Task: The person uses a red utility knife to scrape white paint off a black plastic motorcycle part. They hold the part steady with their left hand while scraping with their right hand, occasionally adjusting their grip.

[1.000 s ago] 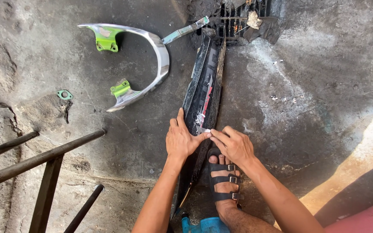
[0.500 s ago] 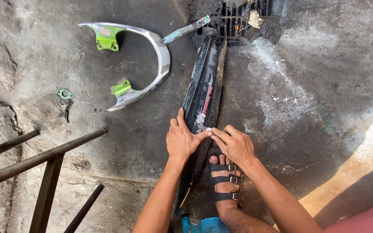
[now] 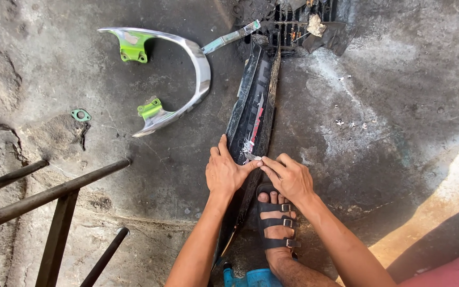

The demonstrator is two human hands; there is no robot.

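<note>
**Both hands on a long black panel**

Right now the left hand (image 3: 227, 171) lies flat with fingers spread on the near end of a long black plastic panel (image 3: 253, 101) that stretches away from the hands along the concrete floor (image 3: 399, 106). The right hand (image 3: 291, 178) sits just beside it, its fingertips meeting the left thumb at a small silvery scrap (image 3: 251, 155) on the panel's surface; the fingers pinch there, though whether they truly grip the scrap is hard to tell. A red streak runs along the panel just beyond the hands.

Directly below the right hand, a foot in a black strapped sandal (image 3: 275, 223) rests on the floor against the panel's near end. Something blue (image 3: 253, 277) shows beneath both wrists.

Well beyond the left hand lies a curved silver grab rail (image 3: 200, 69) with two green brackets. Farther to the left, a small green gasket (image 3: 81, 115) lies apart from it. Dark metal bars (image 3: 54, 194) stand to the left of the left forearm. Past the panel's far end is a floor drain grate (image 3: 298, 24).
</note>
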